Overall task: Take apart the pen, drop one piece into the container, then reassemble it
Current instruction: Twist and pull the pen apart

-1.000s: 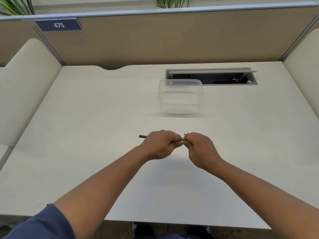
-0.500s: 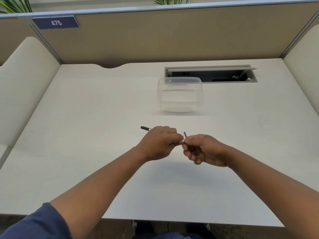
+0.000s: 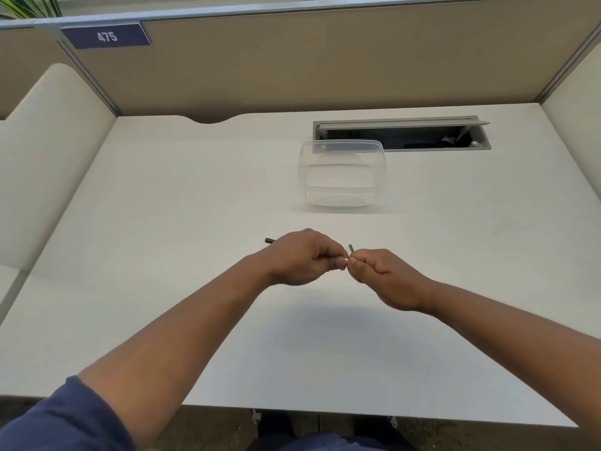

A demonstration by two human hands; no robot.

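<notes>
Both fists pinch the pen [image 3: 269,240]: left hand [image 3: 304,257] on the barrel, right hand [image 3: 377,271] on the tip, apparently unscrewing it. Next, 1 piece goes into the empty container [image 3: 341,174].

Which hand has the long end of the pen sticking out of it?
The left hand: the pen pokes out past its outer side as a dark rod. The right hand shows only a short dark stub above its fingertips.

Both hands [image 3: 344,265] together on a dark pen [image 3: 270,240], before a clear container [image 3: 341,172].
</notes>
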